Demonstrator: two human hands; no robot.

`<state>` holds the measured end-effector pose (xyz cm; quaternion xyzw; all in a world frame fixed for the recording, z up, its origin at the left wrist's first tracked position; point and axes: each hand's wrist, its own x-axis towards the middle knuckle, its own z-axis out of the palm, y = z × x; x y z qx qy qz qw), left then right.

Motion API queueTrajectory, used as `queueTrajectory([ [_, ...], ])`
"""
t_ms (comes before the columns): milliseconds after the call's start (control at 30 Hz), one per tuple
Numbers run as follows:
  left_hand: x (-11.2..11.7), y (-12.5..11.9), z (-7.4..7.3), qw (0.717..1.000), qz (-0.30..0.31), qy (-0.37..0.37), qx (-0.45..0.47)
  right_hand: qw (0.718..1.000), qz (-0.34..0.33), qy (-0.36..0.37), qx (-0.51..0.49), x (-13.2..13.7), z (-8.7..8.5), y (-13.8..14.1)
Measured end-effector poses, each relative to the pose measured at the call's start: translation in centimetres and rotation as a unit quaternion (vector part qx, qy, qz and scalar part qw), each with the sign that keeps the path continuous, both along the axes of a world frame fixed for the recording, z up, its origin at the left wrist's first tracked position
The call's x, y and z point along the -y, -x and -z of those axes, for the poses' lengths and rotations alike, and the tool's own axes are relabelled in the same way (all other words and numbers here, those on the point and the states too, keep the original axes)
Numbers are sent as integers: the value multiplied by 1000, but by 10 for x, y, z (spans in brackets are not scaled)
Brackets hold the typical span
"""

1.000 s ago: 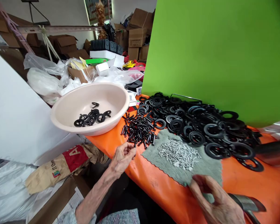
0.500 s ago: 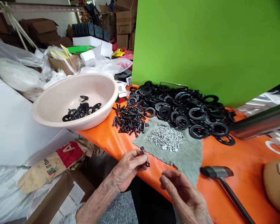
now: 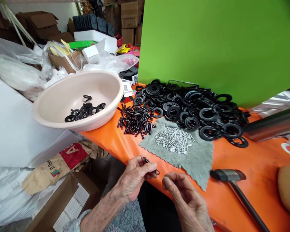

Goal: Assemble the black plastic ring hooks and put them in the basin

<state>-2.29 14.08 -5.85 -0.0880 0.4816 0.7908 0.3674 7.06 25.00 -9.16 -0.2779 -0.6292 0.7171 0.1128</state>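
My left hand (image 3: 135,175) pinches a small black pin (image 3: 150,164) at the near edge of the orange table (image 3: 234,158). My right hand (image 3: 183,198) is just to its right, fingertips pressed together close to the pin's end; whatever it holds is too small to make out. Beyond them a grey cloth (image 3: 190,158) carries a pile of small silver pins (image 3: 174,140). A heap of black pins (image 3: 135,120) lies left of the cloth, and a big pile of black rings (image 3: 195,108) lies behind it.
A beige bowl (image 3: 62,96) with several black ring parts stands at the left. A hammer (image 3: 234,182) lies right of the cloth. A green board (image 3: 219,48) stands behind the rings. A metal tube (image 3: 273,125) enters from the right. Cardboard boxes and plastic bags crowd the left and back.
My left hand has brought a black pin from the pin heap back to the table's near edge. My right hand has moved left towards it. The view has tilted down.
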Motion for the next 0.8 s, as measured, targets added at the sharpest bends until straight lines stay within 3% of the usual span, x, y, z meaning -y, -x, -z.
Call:
queueTrajectory([
  [167, 0, -4, 3, 1000, -12, 3, 13, 1000, -1, 31, -3, -1, 12, -4],
  [400, -1, -7, 6, 999, -9, 14, -48, 998, 19, 35, -44, 7, -1, 3],
  [633, -3, -10, 2, 994, -21, 22, -106, 997, 9, 63, -36, 9, 1, 9],
  [800, -2, -10, 0, 995, -3, 24, -99, 990, -17, 136, -10, 4, -2, 7],
])
